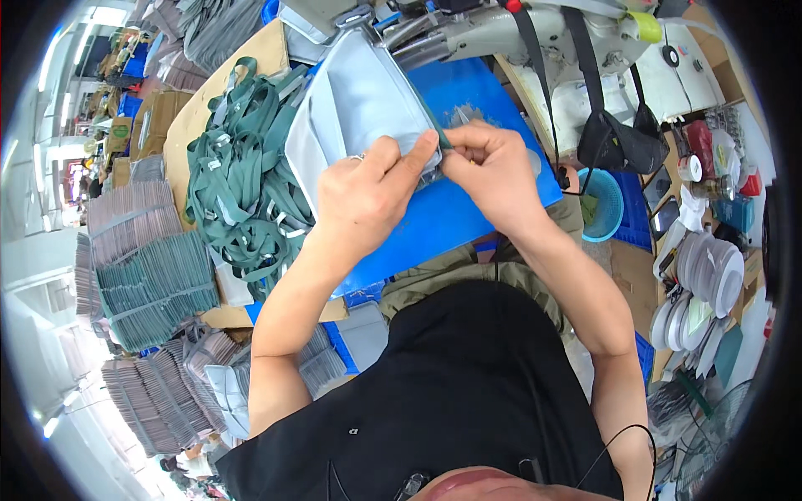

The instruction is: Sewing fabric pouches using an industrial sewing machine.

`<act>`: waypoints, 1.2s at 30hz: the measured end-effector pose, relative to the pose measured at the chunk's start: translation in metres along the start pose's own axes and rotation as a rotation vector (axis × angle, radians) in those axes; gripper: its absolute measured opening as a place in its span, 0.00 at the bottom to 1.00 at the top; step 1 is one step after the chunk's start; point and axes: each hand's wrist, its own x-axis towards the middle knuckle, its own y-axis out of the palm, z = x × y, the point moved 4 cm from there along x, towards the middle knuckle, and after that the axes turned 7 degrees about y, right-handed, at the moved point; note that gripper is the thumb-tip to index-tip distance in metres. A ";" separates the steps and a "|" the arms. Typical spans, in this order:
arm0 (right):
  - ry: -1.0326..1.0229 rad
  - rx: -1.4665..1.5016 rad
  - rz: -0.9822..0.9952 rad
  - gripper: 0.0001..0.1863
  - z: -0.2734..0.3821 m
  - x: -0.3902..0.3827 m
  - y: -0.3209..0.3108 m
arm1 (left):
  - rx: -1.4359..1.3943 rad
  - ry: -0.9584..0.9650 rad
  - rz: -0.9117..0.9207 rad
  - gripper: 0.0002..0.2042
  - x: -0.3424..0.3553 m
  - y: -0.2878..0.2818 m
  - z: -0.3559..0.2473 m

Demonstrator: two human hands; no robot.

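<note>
A pale grey-blue sewn piece (342, 92) lies tilted under the head of a sewing machine (468, 37), above a blue work surface (393, 259). My left hand (368, 184) is closed on its near edge, thumb and fingers bunched at the corner. My right hand (493, 171) pinches a dark green tape (426, 117) that runs along the piece's right edge, just beside my left fingertips. Left of the piece sits a loose heap of green straps (234, 167) with small white tabs.
Bundled stacks of flat panels (150, 292) stand at left. At right are a light blue plastic basket (606, 204), a black pouch (622, 142) hanging from straps, and shelving with several white spools (702, 275). Cardboard boxes (154, 125) stand further back at upper left.
</note>
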 end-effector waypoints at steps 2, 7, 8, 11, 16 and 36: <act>0.043 0.073 0.002 0.11 0.002 0.005 0.003 | -0.022 0.013 -0.010 0.23 0.006 0.000 0.008; 0.103 0.237 0.027 0.11 0.002 0.033 0.014 | 0.032 0.022 0.038 0.22 0.020 0.003 0.033; 0.119 0.260 0.031 0.11 0.002 0.038 0.016 | 0.037 0.027 0.068 0.22 0.023 0.004 0.039; 0.152 0.294 0.044 0.11 0.005 0.054 0.022 | 0.035 0.034 0.106 0.21 0.030 0.004 0.056; 0.186 0.302 0.035 0.11 0.013 0.082 0.031 | 0.027 0.002 0.104 0.19 0.043 0.013 0.085; 0.063 0.200 -0.211 0.09 0.011 0.085 0.057 | 0.015 0.057 0.301 0.27 0.033 -0.024 0.107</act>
